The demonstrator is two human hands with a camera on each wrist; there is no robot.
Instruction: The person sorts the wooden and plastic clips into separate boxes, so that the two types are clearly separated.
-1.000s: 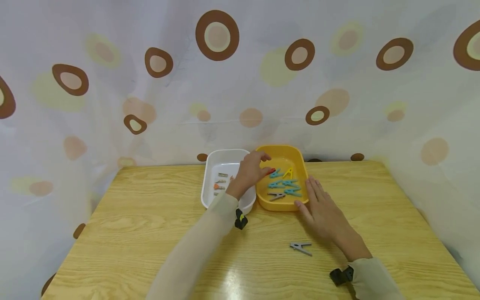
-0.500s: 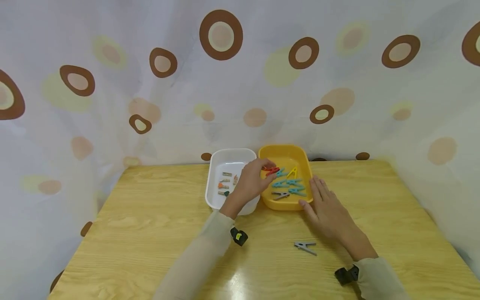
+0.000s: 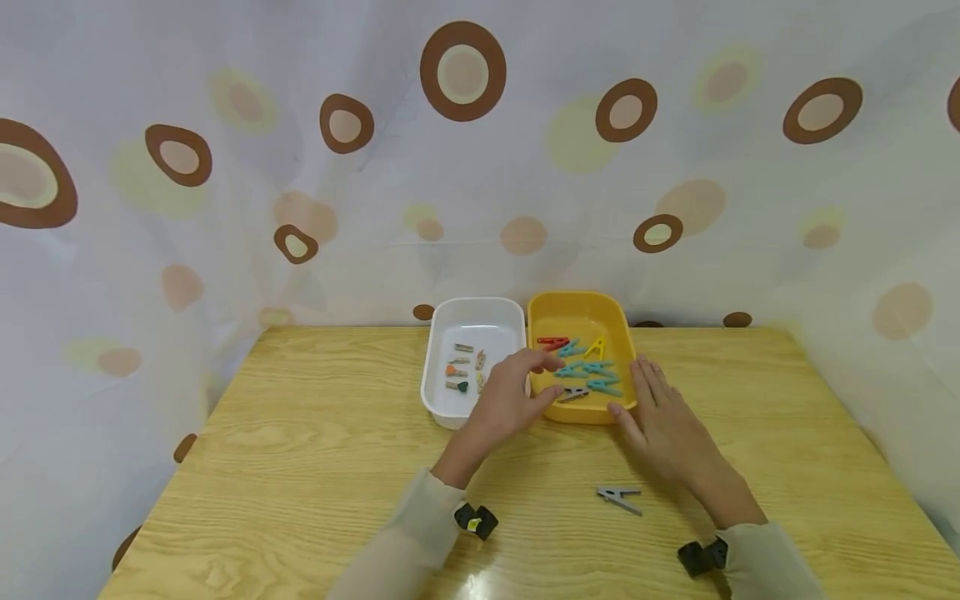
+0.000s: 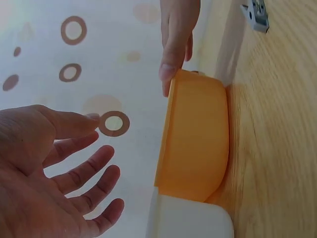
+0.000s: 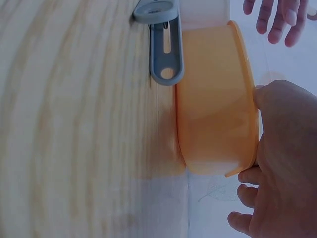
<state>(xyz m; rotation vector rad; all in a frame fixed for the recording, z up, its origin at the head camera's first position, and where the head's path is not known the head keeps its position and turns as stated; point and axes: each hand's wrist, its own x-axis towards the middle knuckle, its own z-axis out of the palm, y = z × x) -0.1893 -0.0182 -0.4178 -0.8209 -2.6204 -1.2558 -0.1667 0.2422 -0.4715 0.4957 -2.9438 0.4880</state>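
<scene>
My left hand (image 3: 510,398) hovers over the inner rims of the two trays, thumb and fingers spread and nothing between them. My right hand (image 3: 675,429) rests against the near right corner of the yellow tray (image 3: 577,415), fingers straight along its side and thumb at the front rim. In that tray lie a red clothespin (image 3: 552,342), several light blue clothespins (image 3: 598,367), a yellow clothespin (image 3: 597,348) and a grey clothespin (image 3: 574,393), partly behind my left thumb. Another grey clothespin (image 5: 167,54) lies on the table in front.
Touching the yellow tray on its left is a white tray (image 3: 435,358) with several small wooden clips (image 3: 456,372), some bearing coloured decorations. Both stand at the back of the wooden table (image 3: 322,442), before a patterned cloth (image 3: 360,208).
My left hand has released the red clothespin in the yellow tray and drawn back toward me, over the near rim. My right hand stays at the tray's corner. The head view has shifted slightly.
</scene>
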